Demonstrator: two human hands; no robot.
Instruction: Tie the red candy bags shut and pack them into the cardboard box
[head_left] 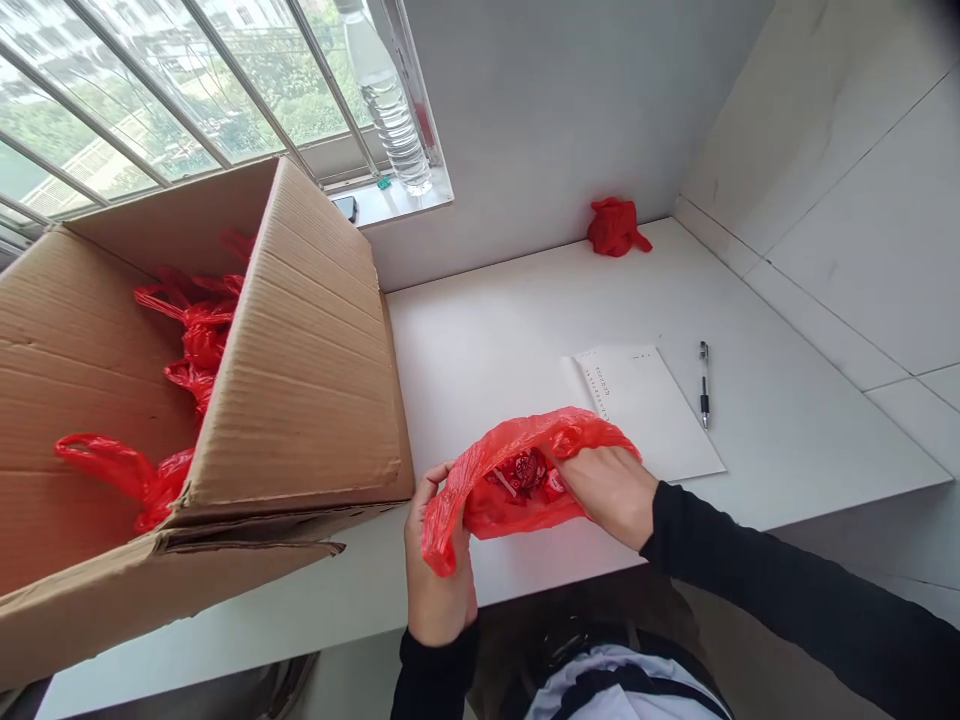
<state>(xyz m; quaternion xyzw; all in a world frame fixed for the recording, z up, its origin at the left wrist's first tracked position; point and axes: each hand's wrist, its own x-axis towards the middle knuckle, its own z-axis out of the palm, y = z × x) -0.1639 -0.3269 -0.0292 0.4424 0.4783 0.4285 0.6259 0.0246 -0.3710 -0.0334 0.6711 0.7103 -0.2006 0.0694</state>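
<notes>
A red plastic bag (pixel 517 470) is held open at the front edge of the white table (pixel 495 340). My left hand (pixel 435 570) grips the bag's near rim, with the plastic draped over its fingers. My right hand (pixel 611 490) reaches into the bag's mouth; its fingers are hidden inside. Small red wrapped items (pixel 525 472) show within the bag.
A large open cardboard box (pixel 300 370) holding several red bags (pixel 196 340) stands at the left. A sheet of paper (pixel 652 405) and a pen (pixel 703 382) lie at the right. Another bunched red bag (pixel 615 227) sits by the far wall. A water bottle (pixel 386 95) stands on the window sill.
</notes>
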